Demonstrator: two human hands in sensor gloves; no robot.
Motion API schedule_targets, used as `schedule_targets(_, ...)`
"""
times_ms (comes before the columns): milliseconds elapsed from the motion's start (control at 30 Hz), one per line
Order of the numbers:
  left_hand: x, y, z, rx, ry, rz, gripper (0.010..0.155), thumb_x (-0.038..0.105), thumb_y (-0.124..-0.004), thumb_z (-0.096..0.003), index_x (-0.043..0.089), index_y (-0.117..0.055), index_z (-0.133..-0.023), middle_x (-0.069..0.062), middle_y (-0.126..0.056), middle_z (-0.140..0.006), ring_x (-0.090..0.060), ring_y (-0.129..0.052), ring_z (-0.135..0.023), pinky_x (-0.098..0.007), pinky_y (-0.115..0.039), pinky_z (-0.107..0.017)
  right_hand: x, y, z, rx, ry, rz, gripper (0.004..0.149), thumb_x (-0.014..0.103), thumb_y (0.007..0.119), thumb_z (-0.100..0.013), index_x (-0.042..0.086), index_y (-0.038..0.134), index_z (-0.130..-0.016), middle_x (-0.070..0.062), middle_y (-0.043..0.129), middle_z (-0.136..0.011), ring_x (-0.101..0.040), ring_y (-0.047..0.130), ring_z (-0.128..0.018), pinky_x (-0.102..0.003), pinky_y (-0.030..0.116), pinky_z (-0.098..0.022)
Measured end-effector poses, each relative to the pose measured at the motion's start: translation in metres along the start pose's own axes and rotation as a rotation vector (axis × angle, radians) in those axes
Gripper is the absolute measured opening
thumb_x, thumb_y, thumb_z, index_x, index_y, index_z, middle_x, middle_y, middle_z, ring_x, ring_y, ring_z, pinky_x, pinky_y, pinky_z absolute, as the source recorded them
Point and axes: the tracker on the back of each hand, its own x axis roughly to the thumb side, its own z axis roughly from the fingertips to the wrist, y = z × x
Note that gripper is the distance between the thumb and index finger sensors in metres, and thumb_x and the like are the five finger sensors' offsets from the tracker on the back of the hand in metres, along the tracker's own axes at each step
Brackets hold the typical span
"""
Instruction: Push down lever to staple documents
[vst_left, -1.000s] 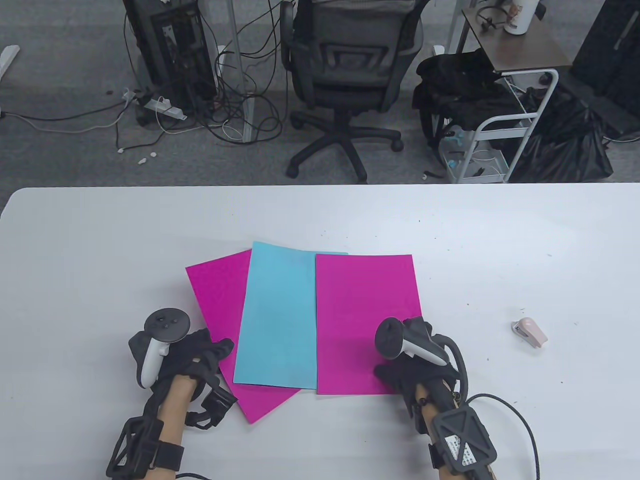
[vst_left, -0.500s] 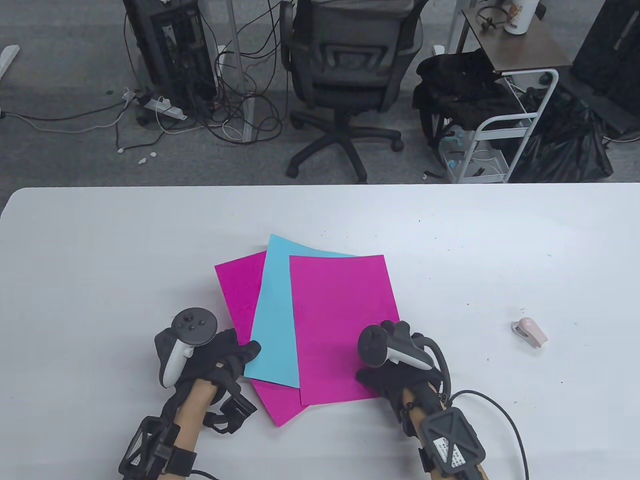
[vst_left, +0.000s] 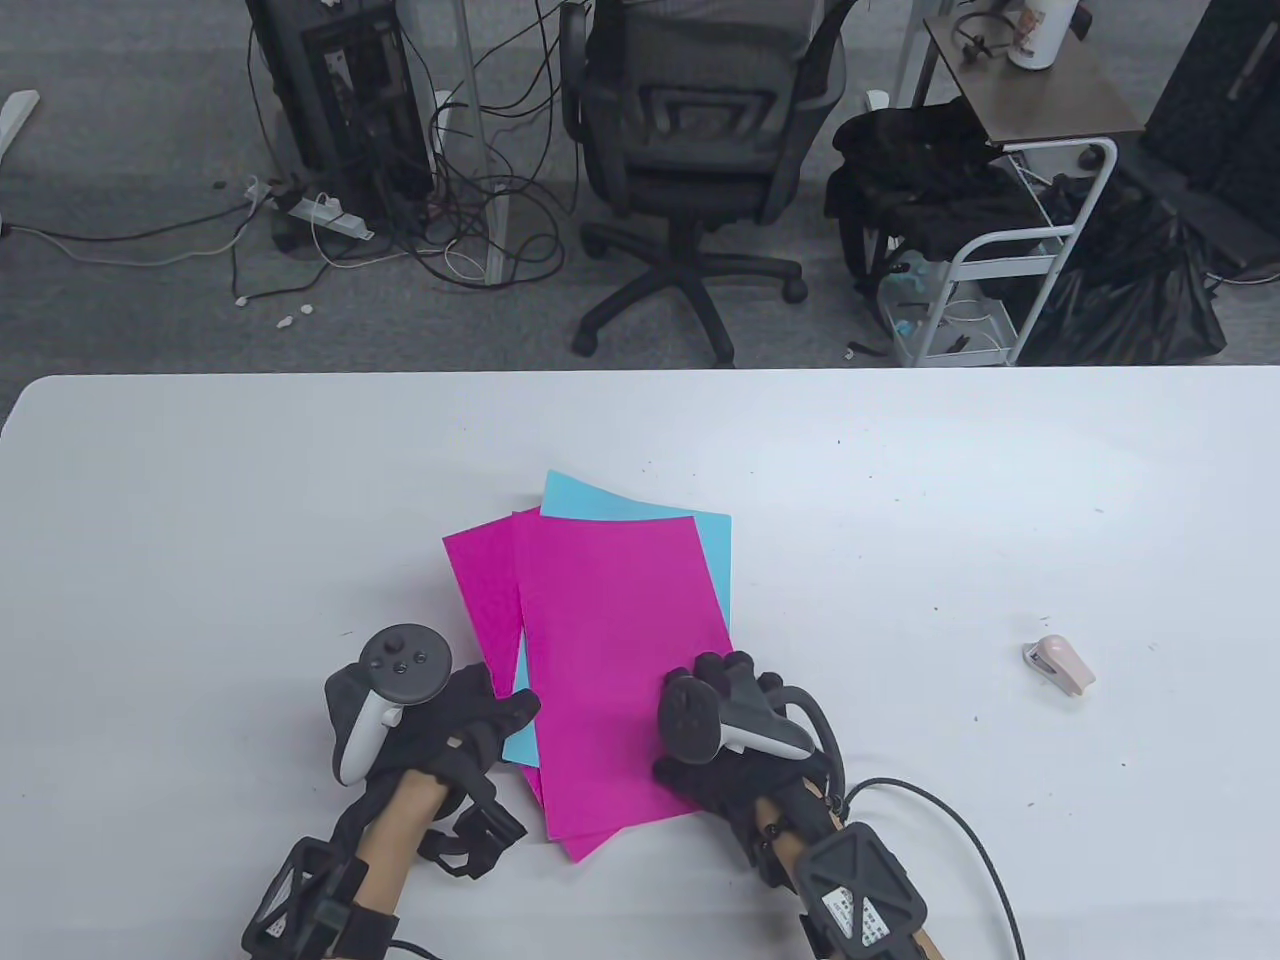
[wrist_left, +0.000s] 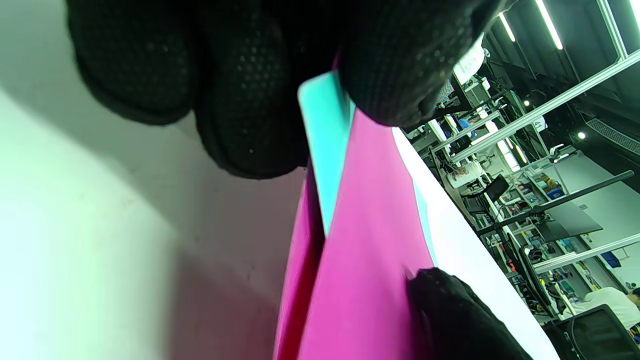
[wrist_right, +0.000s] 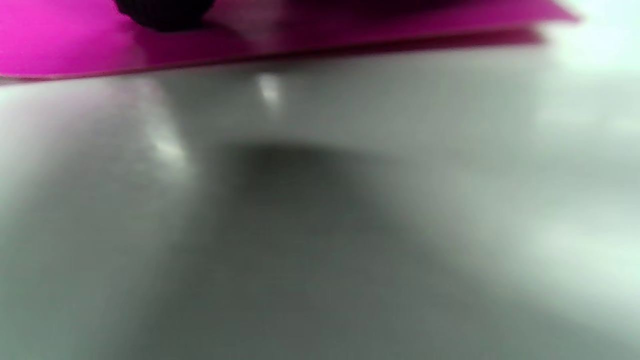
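Since a second ago the three coloured sheets, then fanned side by side, have been slid together into a rough stack, and both hands have closed in toward the middle of the white table (vst_left: 200, 500). The top magenta sheet (vst_left: 610, 660) now covers most of the blue sheet (vst_left: 715, 560), whose far and right edges peek out, while the lower magenta sheet (vst_left: 478, 590) juts to the left.

The left hand (vst_left: 450, 715) rests at the stack's near left edge; in the left wrist view its fingertips (wrist_left: 390, 65) press on the blue corner. The right hand (vst_left: 735, 745) lies on the stack's near right corner, fingers flat on the paper; neither hand grips anything.

The pink stapler (vst_left: 1060, 665) sits well apart on the right, untouched.

The sheets are probably light, thin and slick, so they will likely skid and need squaring by their edges. The stapler looks small and rigid, best held around its body with the lever pressed from above.
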Motion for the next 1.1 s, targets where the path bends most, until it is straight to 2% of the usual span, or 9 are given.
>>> schedule_targets(333, 0.0, -0.003, 0.0, 0.085, 0.036, -0.018, 0.051, 0.028, -0.088, -0.0528, 0.001, -0.078, -0.096, -0.008, -0.105, -0.072, -0.018, -0.108, -0.048, -0.049, -0.093, -0.04, 0.003, 0.0, -0.001, -0.024, -0.037, -0.032, 0.087, 0.049, 0.055, -0.051, 0.0, 0.014, -0.109, -0.039, 0.011, -0.107, -0.067, 0.018, -0.096, -0.078, 0.029, -0.066)
schedule_targets(633, -0.005, 0.009, 0.006, 0.202, 0.007, 0.036, 0.045, 0.026, -0.088, -0.0528, 0.007, -0.081, -0.093, -0.006, -0.106, -0.072, -0.019, -0.109, -0.049, -0.05, -0.092, -0.042, -0.025, -0.015, 0.011, -0.172, 0.001, -0.18, 0.086, 0.049, 0.055, -0.051, -0.003, 0.018, -0.109, -0.04, 0.02, -0.108, -0.068, 0.028, -0.096, -0.078, 0.035, -0.065)
schedule_targets(867, -0.002, 0.028, 0.023, 0.341, -0.175, 0.032, 0.044, 0.026, -0.088, -0.053, 0.011, -0.081, -0.094, -0.005, -0.105, -0.073, -0.019, -0.108, -0.051, -0.05, -0.092, -0.044, -0.062, -0.03, 0.03, -0.366, 0.085, -0.384, 0.09, 0.05, 0.057, -0.051, -0.008, 0.015, -0.107, -0.041, 0.035, -0.107, -0.067, 0.05, -0.094, -0.073, 0.052, -0.066)
schedule_targets(967, 0.003, 0.033, 0.032, 0.399, -0.257, 0.056, 0.044, 0.027, -0.088, -0.053, 0.012, -0.081, -0.094, -0.005, -0.105, -0.074, -0.018, -0.109, -0.052, -0.05, -0.093, -0.044, -0.07, -0.036, 0.038, -0.476, 0.094, -0.493, 0.093, 0.05, 0.059, -0.051, -0.011, 0.013, -0.105, -0.041, 0.043, -0.104, -0.063, 0.064, -0.09, -0.068, 0.062, -0.065)
schedule_targets(1100, 0.01, 0.036, 0.043, 0.45, -0.372, 0.068, 0.043, 0.027, -0.088, -0.053, 0.015, -0.082, -0.094, -0.004, -0.105, -0.076, -0.018, -0.11, -0.054, -0.05, -0.097, -0.044, -0.075, -0.043, 0.047, -0.584, 0.066, -0.63, 0.095, 0.051, 0.062, -0.051, -0.011, 0.013, -0.105, -0.04, 0.047, -0.103, -0.06, 0.07, -0.089, -0.066, 0.067, -0.063)
